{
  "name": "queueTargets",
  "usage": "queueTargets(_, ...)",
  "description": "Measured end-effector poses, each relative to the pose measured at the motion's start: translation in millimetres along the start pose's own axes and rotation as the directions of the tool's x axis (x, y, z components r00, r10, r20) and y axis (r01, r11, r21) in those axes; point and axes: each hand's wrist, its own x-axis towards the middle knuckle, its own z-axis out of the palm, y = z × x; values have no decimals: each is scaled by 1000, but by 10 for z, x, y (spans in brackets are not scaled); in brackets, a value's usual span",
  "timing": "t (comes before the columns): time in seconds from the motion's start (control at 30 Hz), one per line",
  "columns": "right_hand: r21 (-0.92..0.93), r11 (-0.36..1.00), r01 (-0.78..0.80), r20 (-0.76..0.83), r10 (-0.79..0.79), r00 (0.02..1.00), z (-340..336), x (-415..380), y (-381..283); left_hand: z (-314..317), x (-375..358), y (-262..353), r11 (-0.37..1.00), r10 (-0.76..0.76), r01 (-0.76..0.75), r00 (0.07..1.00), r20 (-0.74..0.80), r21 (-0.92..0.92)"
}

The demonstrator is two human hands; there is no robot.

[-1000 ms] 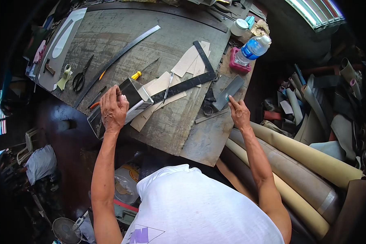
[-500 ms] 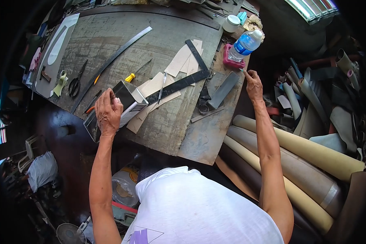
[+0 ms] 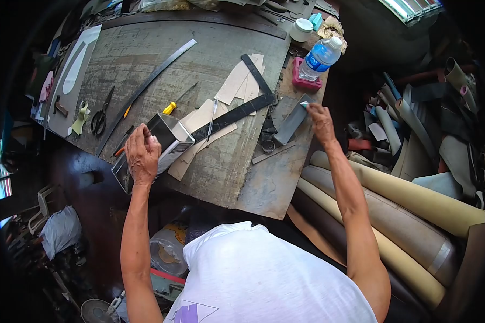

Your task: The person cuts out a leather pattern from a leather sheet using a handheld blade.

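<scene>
My left hand (image 3: pixel 144 156) has its fingers curled over a rectangular metal box (image 3: pixel 177 131) with shiny sides, at the table's near left edge. My right hand (image 3: pixel 321 125) pinches a small white and teal piece (image 3: pixel 305 104), too small to name, above the right end of a grey rectangular block (image 3: pixel 293 124). Next to the box, a black metal square (image 3: pixel 237 109) lies across pale cut pieces (image 3: pixel 201 116). A thin pen-like tool (image 3: pixel 213 116) rests over its long arm. A yellow-handled screwdriver (image 3: pixel 170 107) lies behind the box.
A water bottle (image 3: pixel 319 60) stands on a pink tray (image 3: pixel 307 83), near a white-lidded jar (image 3: pixel 302 30). Black scissors (image 3: pixel 100 119) and a long metal strip (image 3: pixel 151 75) lie on the table (image 3: pixel 129 59). Several material rolls (image 3: pixel 404 188) lean at the right.
My right hand has moved left and slightly down, from beside the pink tray to the grey block, carrying the small piece. My left hand stays on the box.
</scene>
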Motion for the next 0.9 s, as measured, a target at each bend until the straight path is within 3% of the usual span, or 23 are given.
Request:
queueTargets(0.03, 43, 997, 66, 6, -67, 998, 50, -61, -224, 13, 33, -22, 1000, 3, -3, 1000, -12, 4)
queueTargets(0.07, 163, 986, 48, 141, -71, 987, 50, -163, -391, 34, 36, -37, 1000, 6, -6, 1000, -17, 7)
queueTargets(0.17, 185, 953, 242, 359, -294, 886, -229, -141, -482, 30, 46, -42, 1000, 15, -15, 999, -29, 5)
queueTargets(0.27, 73, 997, -38, 15, 37, 999, -339, 159, -81, 41, 9, -28, 1000, 7, -7, 1000, -23, -3)
queueTargets(0.3, 13, 994, -104, -47, 104, 993, -291, 228, 38, 35, -9, -30, 1000, 5, -5, 1000, -15, -3)
queueTargets(0.37, 22, 989, -144, -17, 145, 989, -41, 101, 36, 23, -27, -27, 1000, 24, -24, 1000, -13, -13)
queueTargets(0.43, 56, 996, 65, 72, -69, 995, 11, -88, -279, 35, 39, -21, 1000, 20, -20, 999, -31, -23)
queueTargets(0.47, 131, 988, 81, 181, -104, 978, 20, -203, -424, 20, 11, -4, 999, 18, -19, 1000, -11, -29)
queueTargets(0.57, 240, 966, 100, 161, -141, 977, -177, -144, -385, -16, 51, -33, 999, 44, -45, 998, -52, -20)
queueTargets(0.63, 139, 984, -110, -30, 115, 993, -266, 99, -127, 4, 16, -14, 997, 78, -80, 994, -73, -15)
queueTargets(0.7, 11, 990, -137, -127, 138, 982, -204, 253, 111, 19, 11, -6, 995, 93, -95, 991, -93, -7)
queueTargets(0.77, 23, 996, -89, -5, 89, 996, 18, 59, -48, -3, 20, 12, 995, 95, -95, 991, -95, 5)
queueTargets(0.8, 55, 998, 24, 4, -24, 1000, 72, -82, -218, 3, 55, 8, 996, 89, -89, 991, -102, 5)
queueTargets(0.83, 98, 995, 27, 120, -39, 992, 93, -256, -400, 12, 60, 8, 997, 80, -80, 991, -106, 3)
queueTargets(0.9, 224, 974, 15, 199, -61, 978, -107, -377, -648, 17, 19, -13, 997, 65, -68, 995, -75, -30)
